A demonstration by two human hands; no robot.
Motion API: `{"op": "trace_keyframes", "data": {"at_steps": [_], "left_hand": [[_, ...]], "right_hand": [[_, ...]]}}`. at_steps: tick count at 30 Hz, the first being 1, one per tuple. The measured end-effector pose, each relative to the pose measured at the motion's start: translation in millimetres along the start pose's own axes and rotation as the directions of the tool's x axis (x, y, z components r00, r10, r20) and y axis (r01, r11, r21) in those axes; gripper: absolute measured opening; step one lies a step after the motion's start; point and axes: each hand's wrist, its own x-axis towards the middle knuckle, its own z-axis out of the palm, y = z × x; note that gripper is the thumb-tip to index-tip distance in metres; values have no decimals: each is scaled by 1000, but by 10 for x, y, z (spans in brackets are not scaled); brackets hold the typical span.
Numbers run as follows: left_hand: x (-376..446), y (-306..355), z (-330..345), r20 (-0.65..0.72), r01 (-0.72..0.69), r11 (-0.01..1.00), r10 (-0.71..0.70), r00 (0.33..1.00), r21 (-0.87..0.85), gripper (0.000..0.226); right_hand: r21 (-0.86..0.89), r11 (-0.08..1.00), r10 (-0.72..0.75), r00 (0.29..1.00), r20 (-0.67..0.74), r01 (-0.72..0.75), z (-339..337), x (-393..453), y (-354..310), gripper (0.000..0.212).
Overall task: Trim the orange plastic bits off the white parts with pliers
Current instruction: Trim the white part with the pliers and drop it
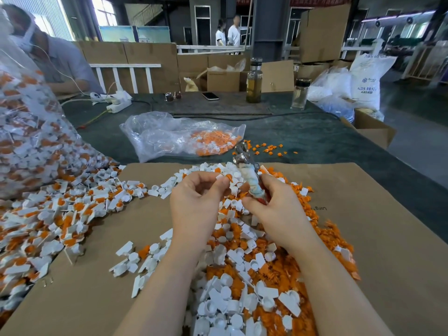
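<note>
My left hand (194,202) pinches a small white part with an orange bit (226,177) at its fingertips. My right hand (274,204) grips the taped handles of the pliers (247,170), whose metal jaws point up and away, just right of the part. Both hands hover above a heap of white parts and orange bits (242,275) on a cardboard sheet (388,238). I cannot tell whether the jaws touch the part.
A big clear bag of untrimmed parts (31,146) spills from the left. A smaller plastic bag (179,134) lies beyond the cardboard, with loose orange bits (266,149) beside it. Two bottles (254,81), a phone (210,96) and a power strip (116,103) sit farther back. A person sits at the far left.
</note>
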Motion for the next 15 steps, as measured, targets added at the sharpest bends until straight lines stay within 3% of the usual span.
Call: {"op": "trace_keyframes", "data": {"at_steps": [7,15], "left_hand": [[18,33,-89,27,-25,983,31,999,-183,5],[22,37,-108,63,-70,981,83,995,-180,6]], "right_hand": [[-8,1000,16,969,248,-15,-103,-37,-1,13],[0,1000,-25,941,336,26,-102,-39,-9,14]]}}
